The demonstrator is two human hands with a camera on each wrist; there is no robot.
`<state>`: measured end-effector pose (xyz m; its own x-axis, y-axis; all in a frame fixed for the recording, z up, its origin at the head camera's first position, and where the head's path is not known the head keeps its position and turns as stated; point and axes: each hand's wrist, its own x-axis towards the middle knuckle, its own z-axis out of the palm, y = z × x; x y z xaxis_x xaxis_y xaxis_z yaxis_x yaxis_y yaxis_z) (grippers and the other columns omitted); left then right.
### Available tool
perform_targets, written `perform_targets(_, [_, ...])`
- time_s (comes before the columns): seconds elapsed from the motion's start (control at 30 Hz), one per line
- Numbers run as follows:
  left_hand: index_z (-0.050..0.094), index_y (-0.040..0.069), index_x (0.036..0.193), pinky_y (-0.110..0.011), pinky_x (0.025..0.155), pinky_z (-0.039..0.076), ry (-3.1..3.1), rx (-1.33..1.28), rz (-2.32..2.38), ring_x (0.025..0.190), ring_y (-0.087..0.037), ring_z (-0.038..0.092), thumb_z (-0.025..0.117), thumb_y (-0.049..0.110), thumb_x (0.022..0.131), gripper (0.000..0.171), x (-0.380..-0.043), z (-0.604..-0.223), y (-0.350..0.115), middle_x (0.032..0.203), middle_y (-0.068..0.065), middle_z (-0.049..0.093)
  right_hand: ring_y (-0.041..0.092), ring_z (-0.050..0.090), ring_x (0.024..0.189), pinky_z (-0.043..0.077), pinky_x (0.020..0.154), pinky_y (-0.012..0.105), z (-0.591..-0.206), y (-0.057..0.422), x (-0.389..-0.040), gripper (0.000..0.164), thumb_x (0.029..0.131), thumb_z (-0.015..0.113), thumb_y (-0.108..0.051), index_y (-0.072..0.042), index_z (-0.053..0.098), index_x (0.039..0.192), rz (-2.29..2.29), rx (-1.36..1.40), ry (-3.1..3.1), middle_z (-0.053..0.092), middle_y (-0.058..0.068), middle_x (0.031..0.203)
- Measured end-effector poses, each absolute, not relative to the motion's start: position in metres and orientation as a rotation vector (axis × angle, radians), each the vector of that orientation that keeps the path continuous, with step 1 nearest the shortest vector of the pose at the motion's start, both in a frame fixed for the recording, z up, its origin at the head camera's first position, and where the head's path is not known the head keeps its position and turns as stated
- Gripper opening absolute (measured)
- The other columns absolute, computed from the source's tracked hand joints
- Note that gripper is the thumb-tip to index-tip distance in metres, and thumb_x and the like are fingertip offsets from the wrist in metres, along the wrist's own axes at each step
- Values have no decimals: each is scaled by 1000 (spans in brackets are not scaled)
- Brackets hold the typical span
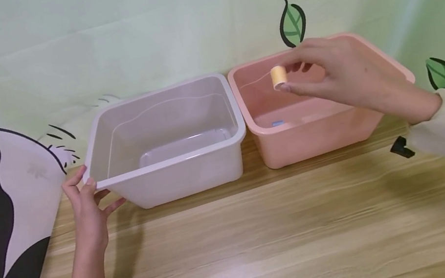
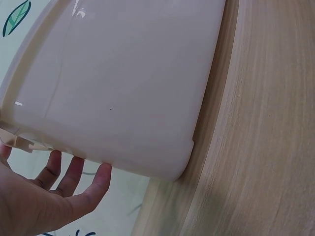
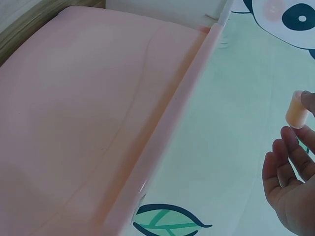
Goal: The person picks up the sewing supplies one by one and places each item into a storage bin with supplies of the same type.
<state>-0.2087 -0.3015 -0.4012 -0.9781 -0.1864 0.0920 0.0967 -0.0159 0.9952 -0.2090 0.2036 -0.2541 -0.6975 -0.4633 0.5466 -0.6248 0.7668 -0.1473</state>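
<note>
Over the pink plastic tub (image 1: 316, 137), my right hand (image 1: 345, 72) pinches a small pale-orange cylinder with white ends (image 1: 279, 77) between thumb and fingertips. The right wrist view shows the same cylinder (image 3: 297, 110) at its right side, held above the rim's height. My left hand (image 1: 86, 205) grips the light grey plastic tub (image 1: 194, 179) at its near left corner, thumb on the rim and other fingers beneath it. From the left wrist, the fingertips (image 2: 102, 172) rest along the tub's outer side. A small blue piece (image 1: 277, 123) lies in the pink tub, partly hidden by the near rim.
Both tubs stand side by side on a wood-grain table (image 1: 239, 235), their rims nearly meeting. Behind them hangs a pale green printed backdrop (image 1: 150, 32) with leaves and a panda figure. Black straps with small mounts sit at both cuffs.
</note>
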Motion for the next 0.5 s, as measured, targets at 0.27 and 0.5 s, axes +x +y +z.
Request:
perform_targets(0.27, [24,29,143,-37,74,64,-2053,92,-2108,108,-20,59,43,40,105,44,-211,-402,-302,142,-1,41,6,59,96,46,79,24,-251,204,-213,33,97,69,-39,-27,69,128,541,784,-2532,66,-12,107])
perform_targets(0.5, [24,29,143,-37,73,64,-2044,96,-2115,108,-19,59,43,39,105,44,-211,-402,-302,142,-1,42,3,57,95,44,81,17,-249,203,-220,29,91,79,-25,-19,72,119,636,843,-2445,67,-8,104])
